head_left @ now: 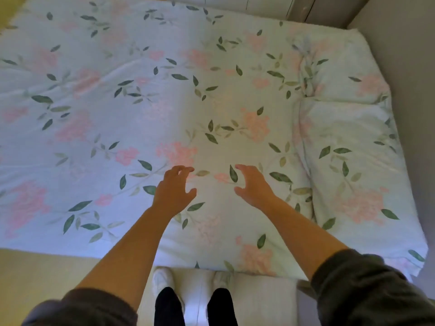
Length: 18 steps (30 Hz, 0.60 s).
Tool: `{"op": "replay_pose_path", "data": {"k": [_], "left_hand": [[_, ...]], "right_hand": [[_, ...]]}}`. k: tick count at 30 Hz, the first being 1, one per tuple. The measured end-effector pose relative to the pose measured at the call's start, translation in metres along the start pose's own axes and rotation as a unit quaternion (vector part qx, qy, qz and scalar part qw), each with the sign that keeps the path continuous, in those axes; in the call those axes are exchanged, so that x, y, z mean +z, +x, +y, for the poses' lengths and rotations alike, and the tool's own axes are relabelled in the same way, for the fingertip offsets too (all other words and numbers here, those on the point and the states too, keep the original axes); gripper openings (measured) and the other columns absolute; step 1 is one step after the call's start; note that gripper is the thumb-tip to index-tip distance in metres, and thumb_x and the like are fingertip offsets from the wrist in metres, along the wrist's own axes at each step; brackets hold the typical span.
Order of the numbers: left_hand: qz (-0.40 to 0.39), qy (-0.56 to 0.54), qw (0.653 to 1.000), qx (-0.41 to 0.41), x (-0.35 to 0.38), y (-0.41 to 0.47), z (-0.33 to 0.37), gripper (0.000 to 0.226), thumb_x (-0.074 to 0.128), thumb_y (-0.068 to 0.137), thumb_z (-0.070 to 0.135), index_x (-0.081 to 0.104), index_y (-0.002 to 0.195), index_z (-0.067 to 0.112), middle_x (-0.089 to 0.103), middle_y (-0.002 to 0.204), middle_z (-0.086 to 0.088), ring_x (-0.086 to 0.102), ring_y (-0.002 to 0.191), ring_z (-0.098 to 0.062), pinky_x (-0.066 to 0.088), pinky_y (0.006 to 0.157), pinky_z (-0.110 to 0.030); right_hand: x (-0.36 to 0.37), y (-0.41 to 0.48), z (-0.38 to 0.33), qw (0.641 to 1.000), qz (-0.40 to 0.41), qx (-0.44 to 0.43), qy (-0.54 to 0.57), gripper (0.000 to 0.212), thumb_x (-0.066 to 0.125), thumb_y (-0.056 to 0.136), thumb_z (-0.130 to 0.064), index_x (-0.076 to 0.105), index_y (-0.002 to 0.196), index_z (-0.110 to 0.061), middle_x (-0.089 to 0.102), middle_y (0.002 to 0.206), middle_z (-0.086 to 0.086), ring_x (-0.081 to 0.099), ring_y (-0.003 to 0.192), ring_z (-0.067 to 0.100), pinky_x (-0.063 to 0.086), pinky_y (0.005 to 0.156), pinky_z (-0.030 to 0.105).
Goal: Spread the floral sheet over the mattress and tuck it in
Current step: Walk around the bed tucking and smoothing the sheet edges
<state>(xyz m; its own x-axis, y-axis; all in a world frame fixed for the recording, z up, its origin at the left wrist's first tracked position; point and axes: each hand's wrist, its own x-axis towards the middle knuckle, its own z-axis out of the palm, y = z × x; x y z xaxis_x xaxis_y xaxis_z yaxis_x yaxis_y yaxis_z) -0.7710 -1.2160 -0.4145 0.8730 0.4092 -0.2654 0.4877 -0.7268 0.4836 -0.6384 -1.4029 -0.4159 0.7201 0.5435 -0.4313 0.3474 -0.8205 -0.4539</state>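
Observation:
The floral sheet point(164, 97), pale with pink flowers and green leaves, lies across most of the mattress. On the right it is bunched into thick folds point(306, 95), and a corner hangs over the near right edge point(416, 257). My left hand point(175, 188) and my right hand point(253, 184) hover just above the sheet near its front middle. Their fingers are curled and apart, holding nothing. Both forearms reach forward from dark sleeves.
My legs in black trousers and white shoes point(162, 281) stand on a pale surface at the bed's near edge. A grey wall point(412, 67) runs along the right. A door or cupboard point(313, 8) stands at the far right corner.

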Motion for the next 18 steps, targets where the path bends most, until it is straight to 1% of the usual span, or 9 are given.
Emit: {"op": "replay_pose_path", "data": {"k": [2,4,8,10,11,13,15,16,18], "left_hand": [[-0.081,0.064,0.994,-0.028,0.039,0.013,-0.038,0.071,0.064,0.084,0.040,0.029,0.145,0.026,0.024,0.153,-0.007,0.026,0.139,-0.029,0.040,0.104,-0.046],[-0.130,0.115,0.984,-0.035,0.084,0.025,-0.073,0.082,0.064,0.083,0.048,0.019,0.149,0.029,0.013,0.157,-0.009,0.016,0.143,-0.031,0.035,0.108,-0.048],[-0.158,0.210,0.965,0.016,0.158,0.044,-0.099,0.094,0.063,0.081,0.055,0.002,0.150,0.036,-0.008,0.160,-0.006,0.001,0.147,-0.033,0.025,0.112,-0.056],[-0.155,0.250,0.955,0.046,0.190,0.048,-0.106,0.100,0.062,0.078,0.060,-0.006,0.149,0.039,-0.017,0.158,-0.005,-0.006,0.146,-0.034,0.021,0.113,-0.059],[-0.168,0.247,0.953,0.047,0.206,0.047,-0.110,0.102,0.063,0.078,0.060,-0.008,0.148,0.042,-0.022,0.157,-0.003,-0.010,0.146,-0.034,0.019,0.112,-0.062],[-0.209,0.232,0.949,0.042,0.233,0.036,-0.115,0.099,0.063,0.078,0.057,-0.009,0.146,0.047,-0.028,0.155,-0.002,-0.017,0.144,-0.035,0.020,0.108,-0.067],[-0.252,0.247,0.935,0.040,0.244,0.017,-0.111,0.089,0.059,0.083,0.053,-0.005,0.145,0.050,-0.028,0.155,-0.004,-0.017,0.143,-0.036,0.021,0.106,-0.069],[-0.271,0.244,0.930,0.041,0.243,0.011,-0.106,0.083,0.057,0.086,0.049,0.001,0.146,0.050,-0.024,0.156,-0.006,-0.015,0.144,-0.036,0.023,0.107,-0.067],[-0.339,0.229,0.912,0.045,0.232,0.011,-0.098,0.068,0.061,0.088,0.038,0.024,0.145,0.044,-0.012,0.158,-0.008,-0.005,0.145,-0.036,0.029,0.110,-0.055]], "right_hand": [[0.049,0.022,0.023,0.997,-0.056,0.019,-0.051,0.074,0.065,0.087,-0.026,0.024,0.148,-0.029,0.019,0.155,0.011,0.027,0.138,0.035,0.039,0.103,0.046],[0.096,0.044,0.051,0.992,-0.080,0.046,-0.084,0.083,0.068,0.085,-0.028,0.016,0.149,-0.036,0.006,0.159,0.008,0.014,0.143,0.037,0.038,0.105,0.051],[0.158,0.073,0.100,0.981,-0.111,0.079,-0.142,0.099,0.073,0.082,-0.034,0.002,0.150,-0.043,-0.019,0.159,0.001,-0.008,0.146,0.038,0.036,0.103,0.063],[0.180,0.079,0.123,0.977,-0.120,0.086,-0.152,0.104,0.075,0.079,-0.037,-0.002,0.148,-0.046,-0.025,0.157,-0.001,-0.015,0.145,0.037,0.032,0.101,0.069],[0.190,0.079,0.133,0.976,-0.128,0.094,-0.146,0.105,0.075,0.078,-0.038,-0.002,0.148,-0.048,-0.027,0.157,-0.003,-0.019,0.144,0.036,0.029,0.102,0.071],[0.206,0.070,0.149,0.974,-0.146,0.102,-0.137,0.099,0.072,0.080,-0.039,0.000,0.146,-0.052,-0.029,0.156,-0.005,-0.022,0.144,0.034,0.019,0.102,0.074],[0.215,0.048,0.155,0.970,-0.168,0.096,-0.146,0.088,0.067,0.084,-0.037,0.007,0.146,-0.052,-0.027,0.157,-0.005,-0.020,0.145,0.032,0.015,0.104,0.073],[0.216,0.038,0.156,0.968,-0.182,0.084,-0.150,0.082,0.065,0.086,-0.035,0.011,0.146,-0.051,-0.024,0.158,-0.005,-0.017,0.145,0.032,0.016,0.106,0.071],[0.216,0.023,0.156,0.959,-0.237,0.062,-0.142,0.071,0.063,0.089,-0.031,0.024,0.146,-0.043,-0.016,0.160,-0.002,-0.007,0.147,0.031,0.023,0.110,0.063]]}}
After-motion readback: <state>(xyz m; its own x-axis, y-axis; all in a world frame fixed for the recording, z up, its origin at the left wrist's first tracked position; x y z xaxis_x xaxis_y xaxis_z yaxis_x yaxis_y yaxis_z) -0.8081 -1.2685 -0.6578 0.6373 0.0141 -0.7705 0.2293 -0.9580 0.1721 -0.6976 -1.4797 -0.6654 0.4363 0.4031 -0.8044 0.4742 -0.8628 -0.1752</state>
